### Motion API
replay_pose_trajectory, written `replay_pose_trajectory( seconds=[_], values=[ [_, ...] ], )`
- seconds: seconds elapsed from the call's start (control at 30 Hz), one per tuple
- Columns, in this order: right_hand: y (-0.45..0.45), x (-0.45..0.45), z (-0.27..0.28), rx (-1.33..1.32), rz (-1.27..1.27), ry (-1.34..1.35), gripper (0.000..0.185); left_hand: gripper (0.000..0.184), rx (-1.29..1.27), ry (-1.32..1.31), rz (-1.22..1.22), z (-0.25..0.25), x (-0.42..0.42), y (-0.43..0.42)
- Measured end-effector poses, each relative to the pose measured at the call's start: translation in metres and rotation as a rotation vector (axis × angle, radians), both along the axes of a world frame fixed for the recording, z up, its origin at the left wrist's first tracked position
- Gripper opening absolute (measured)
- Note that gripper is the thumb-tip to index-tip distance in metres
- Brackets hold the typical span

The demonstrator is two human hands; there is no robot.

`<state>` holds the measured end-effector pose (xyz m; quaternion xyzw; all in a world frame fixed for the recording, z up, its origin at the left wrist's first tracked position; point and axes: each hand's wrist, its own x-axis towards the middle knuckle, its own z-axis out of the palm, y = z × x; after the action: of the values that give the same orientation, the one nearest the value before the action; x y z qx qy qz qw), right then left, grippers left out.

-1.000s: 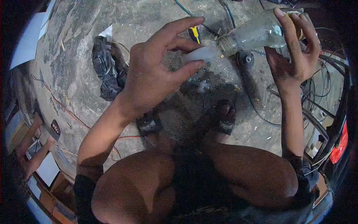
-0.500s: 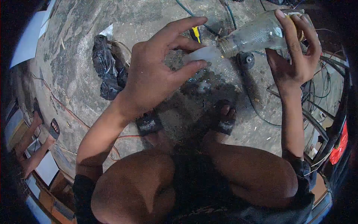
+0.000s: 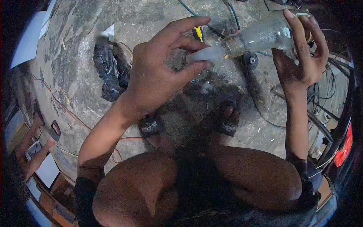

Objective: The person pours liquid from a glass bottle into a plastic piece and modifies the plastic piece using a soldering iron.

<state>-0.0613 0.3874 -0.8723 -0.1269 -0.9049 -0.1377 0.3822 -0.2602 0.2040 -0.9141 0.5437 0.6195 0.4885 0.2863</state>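
Note:
My right hand (image 3: 302,66) grips the base end of a clear, textured plastic bottle (image 3: 262,34), which lies nearly level with its threaded neck pointing left. Between the thumb and fingers of my left hand (image 3: 153,70) is a frosted, whitish tapered piece (image 3: 207,55). Its wide end sits right at the bottle's mouth; whether it goes inside or only touches I cannot tell. A small yellow-orange bit (image 3: 226,56) shows at the bottle's rim.
Below my hands, the concrete floor (image 3: 206,89) is wet. A crumpled black plastic bag (image 3: 107,72) lies left. Beyond are a yellow-and-black tool (image 3: 199,34) and a dark object with a round metal end (image 3: 251,61). Cables and a metal frame (image 3: 321,128) stand right; another person's feet (image 3: 53,132) show left.
The bottle has shifted slightly right and turned a little with my right hand. My left hand has hardly moved and keeps its pinch on the frosted piece.

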Motion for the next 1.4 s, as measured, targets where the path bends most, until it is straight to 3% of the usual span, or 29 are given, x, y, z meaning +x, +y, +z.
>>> replay_pose_trajectory(
  seconds=[0.17, 0.37, 0.57, 0.67, 0.87, 0.97, 1.07, 1.3, 1.4],
  values=[
    [0.001, 0.000, 0.000, 0.038, -0.003, 0.015, 0.071, 0.070, 0.019, -0.042, 0.014, -0.002, 0.001, 0.000],
    [-0.001, 0.002, 0.005, 0.011, -0.001, -0.024, 0.070, 0.070, 0.018, 0.102, -0.012, 0.002, -0.002, 0.000],
    [0.001, -0.001, 0.000, -0.012, 0.035, 0.002, 0.068, 0.069, -0.005, -0.080, 0.012, 0.000, 0.001, 0.001],
    [-0.003, 0.001, 0.000, 0.037, -0.023, -0.031, 0.067, 0.069, 0.026, 0.080, -0.004, 0.003, -0.002, 0.000],
    [-0.009, 0.001, 0.000, -0.049, -0.028, -0.031, 0.070, 0.068, 0.038, 0.012, 0.018, -0.001, -0.001, -0.001],
    [-0.017, 0.013, -0.015, -0.231, -0.185, -0.039, 0.072, 0.067, 0.021, -0.173, 0.041, -0.005, 0.000, -0.002],
    [-0.029, 0.020, -0.040, -0.463, -0.178, 0.000, 0.067, 0.066, 0.042, -0.117, 0.079, -0.014, -0.001, -0.008],
    [-0.069, 0.035, -0.097, -0.950, -0.275, 0.117, 0.062, 0.062, -0.166, -0.167, 0.146, -0.059, 0.002, -0.038],
    [-0.083, 0.043, -0.124, -1.391, -0.384, 0.196, 0.058, 0.060, -0.318, -0.346, 0.223, -0.095, 0.006, -0.059]
  ],
)
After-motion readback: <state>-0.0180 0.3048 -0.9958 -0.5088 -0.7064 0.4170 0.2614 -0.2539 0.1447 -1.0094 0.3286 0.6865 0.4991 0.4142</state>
